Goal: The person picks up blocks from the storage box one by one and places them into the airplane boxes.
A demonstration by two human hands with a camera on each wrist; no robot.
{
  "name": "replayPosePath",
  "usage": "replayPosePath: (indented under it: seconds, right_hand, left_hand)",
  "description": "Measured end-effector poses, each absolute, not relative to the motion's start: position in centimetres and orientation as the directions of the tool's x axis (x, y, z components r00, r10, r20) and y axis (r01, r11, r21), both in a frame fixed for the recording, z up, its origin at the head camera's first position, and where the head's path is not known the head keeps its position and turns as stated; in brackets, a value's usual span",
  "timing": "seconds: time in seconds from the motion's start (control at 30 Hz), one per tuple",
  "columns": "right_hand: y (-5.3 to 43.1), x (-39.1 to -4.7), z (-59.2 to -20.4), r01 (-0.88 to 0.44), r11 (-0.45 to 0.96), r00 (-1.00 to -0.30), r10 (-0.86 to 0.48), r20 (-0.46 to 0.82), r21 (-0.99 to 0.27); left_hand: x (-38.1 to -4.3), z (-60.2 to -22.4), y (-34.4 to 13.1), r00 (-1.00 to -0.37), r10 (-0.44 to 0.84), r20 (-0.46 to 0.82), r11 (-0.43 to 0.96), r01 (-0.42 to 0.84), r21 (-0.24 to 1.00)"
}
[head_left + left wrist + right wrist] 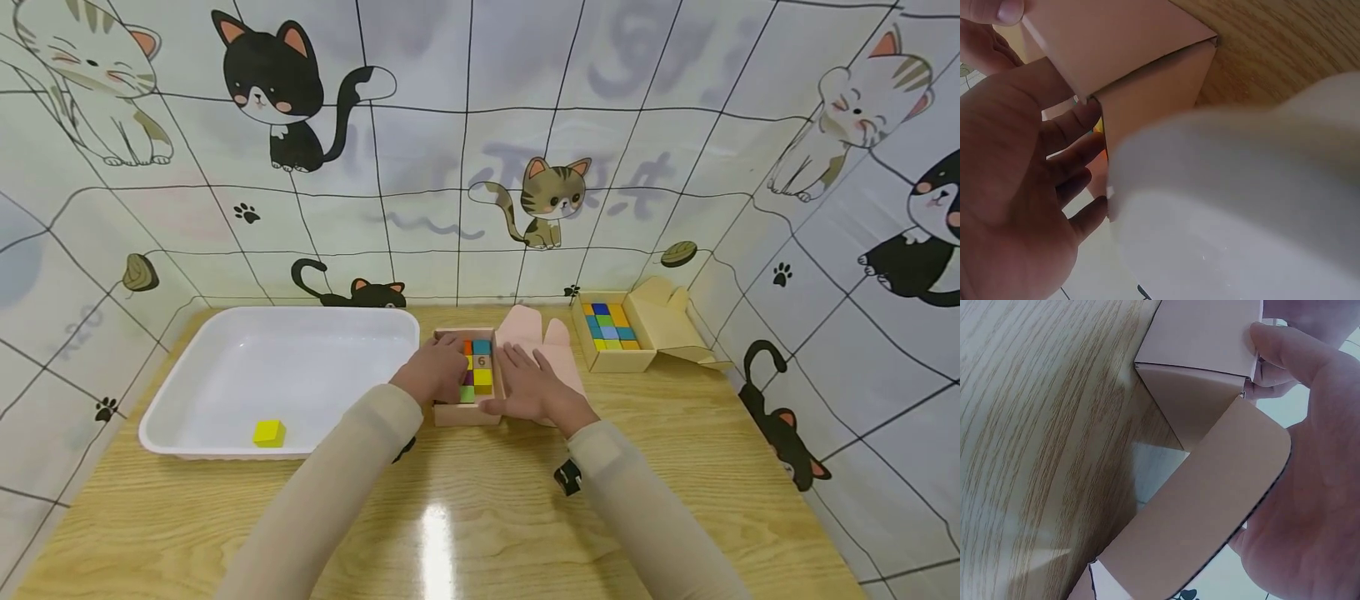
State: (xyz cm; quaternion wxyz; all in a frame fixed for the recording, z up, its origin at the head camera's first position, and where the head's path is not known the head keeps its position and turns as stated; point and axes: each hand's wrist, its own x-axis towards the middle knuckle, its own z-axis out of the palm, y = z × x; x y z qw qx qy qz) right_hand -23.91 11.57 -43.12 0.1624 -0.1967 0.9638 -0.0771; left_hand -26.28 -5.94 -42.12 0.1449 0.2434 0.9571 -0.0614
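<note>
A pink cardboard box (468,415) holds rows of small coloured blocks, among them a yellow block (483,382) and a wooden one marked 6 (482,362). My left hand (437,368) reaches over the box's left wall, its fingers bent down inside. In the left wrist view the fingertips are partly hidden by the box (1119,44), so whether they pinch a block cannot be seen. Fingers extended, my right hand (534,388) rests across the right wall and the opened lid (558,358). Its thumb touches the box rim in the right wrist view.
Left of the box stands a white tray (300,367) with a single yellow cube (268,433) near its front. At the back right is a cream box (622,361) of coloured blocks, its lid (667,317) folded open. Cat-patterned cloth walls surround the wooden table (495,517).
</note>
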Motion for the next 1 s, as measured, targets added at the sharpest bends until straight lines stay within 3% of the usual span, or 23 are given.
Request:
replayPosePath:
  seconds: [0.5,1.0]
  right_hand:
    - [11.5,-23.8,-42.8,-0.345,0.913,-0.87,-0.398,-0.291,-0.217]
    - [11.7,-23.7,-43.0,-0.354,0.911,-0.866,-0.405,-0.292,-0.211]
  left_hand:
    - [-26.4,-39.3,-10.3,-0.875,0.449,-0.18,0.892,0.425,0.156]
    - [-24.6,-36.8,-20.9,-0.917,0.388,-0.089,0.915,0.372,0.152]
